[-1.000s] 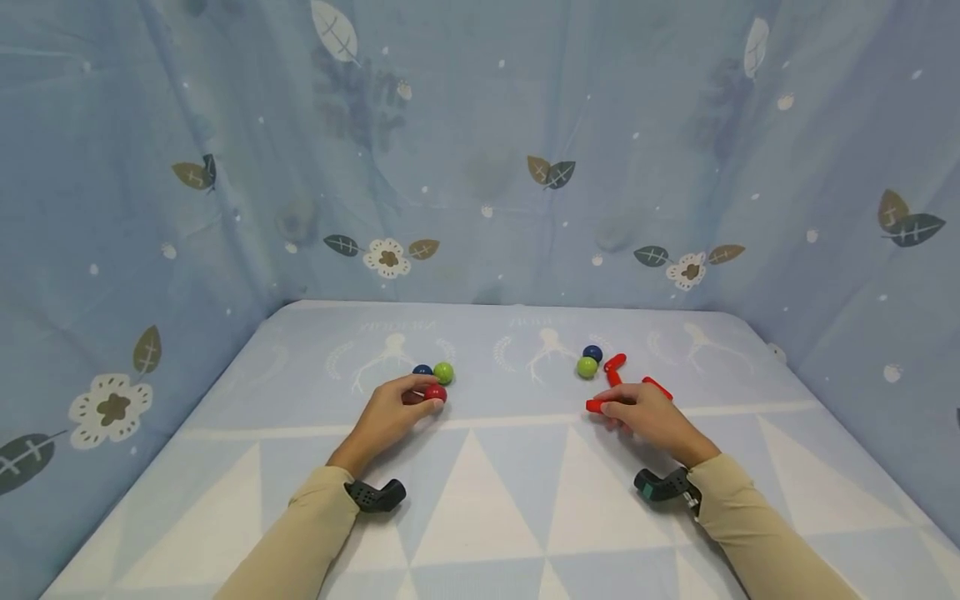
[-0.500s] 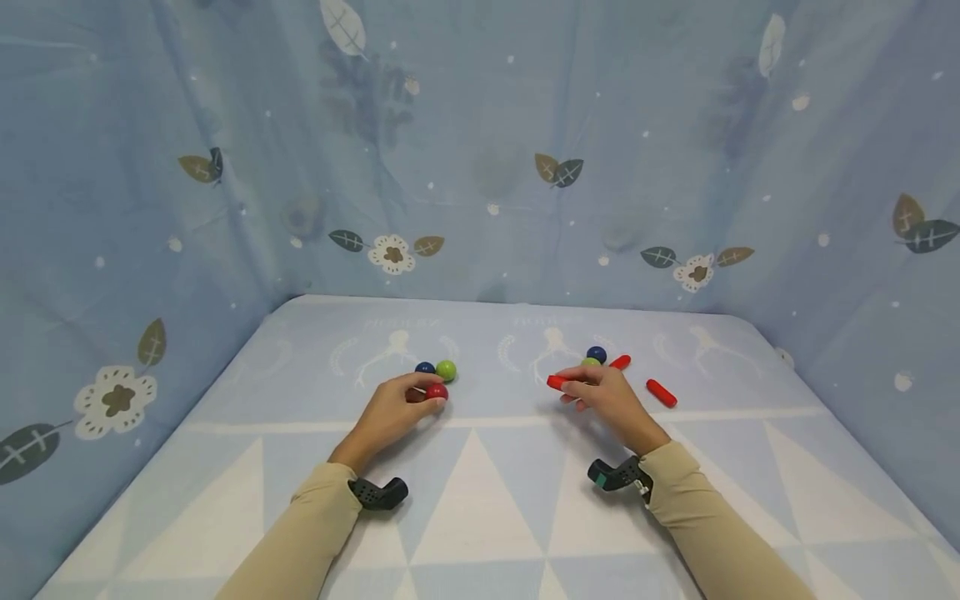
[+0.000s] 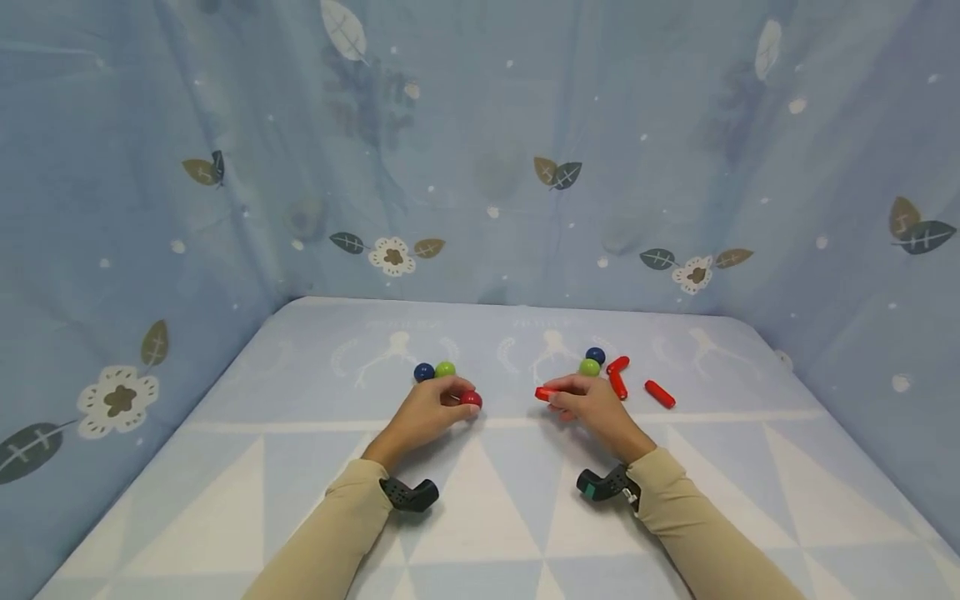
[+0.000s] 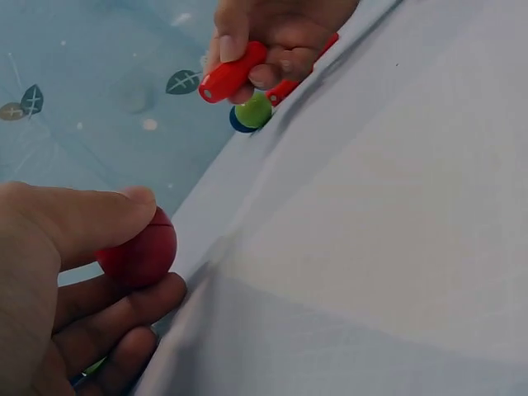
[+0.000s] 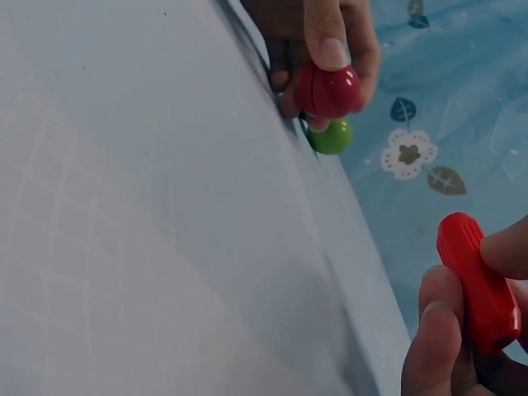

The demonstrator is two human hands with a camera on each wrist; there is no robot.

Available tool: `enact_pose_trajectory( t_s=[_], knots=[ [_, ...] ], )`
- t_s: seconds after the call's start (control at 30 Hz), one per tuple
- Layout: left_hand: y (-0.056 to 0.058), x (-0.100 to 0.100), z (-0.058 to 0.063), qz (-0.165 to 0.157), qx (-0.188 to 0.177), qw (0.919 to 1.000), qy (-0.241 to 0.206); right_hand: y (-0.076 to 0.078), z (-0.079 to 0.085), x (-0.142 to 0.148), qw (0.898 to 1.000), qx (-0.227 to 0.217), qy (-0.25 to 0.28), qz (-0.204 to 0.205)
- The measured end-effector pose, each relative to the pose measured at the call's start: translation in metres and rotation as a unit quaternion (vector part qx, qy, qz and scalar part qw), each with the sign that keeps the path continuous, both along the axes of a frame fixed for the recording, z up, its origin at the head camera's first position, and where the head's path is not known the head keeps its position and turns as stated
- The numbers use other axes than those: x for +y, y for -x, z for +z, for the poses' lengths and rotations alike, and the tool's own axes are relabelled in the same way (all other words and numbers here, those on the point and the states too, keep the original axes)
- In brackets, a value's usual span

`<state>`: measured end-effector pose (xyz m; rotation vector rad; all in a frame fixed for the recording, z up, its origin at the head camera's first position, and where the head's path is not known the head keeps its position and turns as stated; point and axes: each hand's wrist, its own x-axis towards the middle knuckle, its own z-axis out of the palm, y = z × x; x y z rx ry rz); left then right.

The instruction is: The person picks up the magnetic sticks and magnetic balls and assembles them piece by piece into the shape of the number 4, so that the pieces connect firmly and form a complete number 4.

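Pinching with thumb and fingers, the left hand (image 3: 426, 412) holds a red ball (image 3: 471, 401), and the right hand (image 3: 592, 410) likewise pinches a red stick (image 3: 545, 393) whose free end points toward that ball, with a gap between the two. Tan sleeves (image 3: 322, 542) cover the forearms, and a black device (image 3: 411, 496) sits at each wrist. Below lies a table (image 3: 480, 525) patterned with white and pale blue triangles; whether the pinched ball touches it is hard to tell. Right of the right hand rest a loose red rod (image 3: 660, 394) and, nearby, two red pieces (image 3: 618, 384) meeting at an angle. Just beyond the left hand, a green ball (image 3: 445, 369) sits beside a blue ball (image 3: 423, 372); past the right hand, another green ball (image 3: 589, 367) has another blue ball (image 3: 596, 356) just behind it. Farthest back hangs a blue curtain (image 3: 480, 100) printed with leaves and flowers.
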<state>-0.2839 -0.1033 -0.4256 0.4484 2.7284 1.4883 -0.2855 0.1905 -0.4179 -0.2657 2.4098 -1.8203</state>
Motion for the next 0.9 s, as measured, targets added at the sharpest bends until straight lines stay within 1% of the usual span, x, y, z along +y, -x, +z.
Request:
enact_pose_trajectory(
  t_s=[0.13, 0.27, 0.37, 0.47, 0.57, 0.63, 0.77, 0.9],
  knots=[
    [-0.004, 0.001, -0.004, 0.005, 0.001, 1.0, -0.007, -0.004, 0.0, -0.001, 1.0, -0.011, 0.014, 0.005],
    [-0.005, 0.002, -0.007, -0.01, 0.006, 0.9997, -0.019, -0.004, 0.0, -0.001, 0.999, -0.016, 0.031, 0.012],
    [-0.003, 0.003, -0.006, -0.013, 0.008, 0.9997, -0.018, -0.003, 0.003, -0.001, 0.998, -0.011, 0.043, 0.042],
    [-0.002, 0.001, -0.005, -0.004, 0.008, 0.9999, -0.009, -0.002, 0.005, -0.004, 0.995, -0.008, 0.053, 0.086],
    [-0.002, -0.001, -0.003, 0.003, 0.004, 1.0, -0.005, -0.002, 0.007, -0.007, 0.993, -0.016, 0.044, 0.109],
    [-0.002, -0.001, -0.004, 0.003, 0.001, 1.0, -0.009, -0.002, 0.007, -0.008, 0.994, -0.025, 0.021, 0.107],
    [-0.001, 0.001, -0.005, -0.004, 0.002, 0.9997, -0.024, 0.001, 0.007, -0.007, 0.995, -0.04, -0.024, 0.087],
    [-0.002, 0.004, -0.007, -0.004, 0.0, 0.9994, -0.033, 0.007, 0.006, -0.012, 0.996, -0.045, -0.031, 0.065]
  ],
)
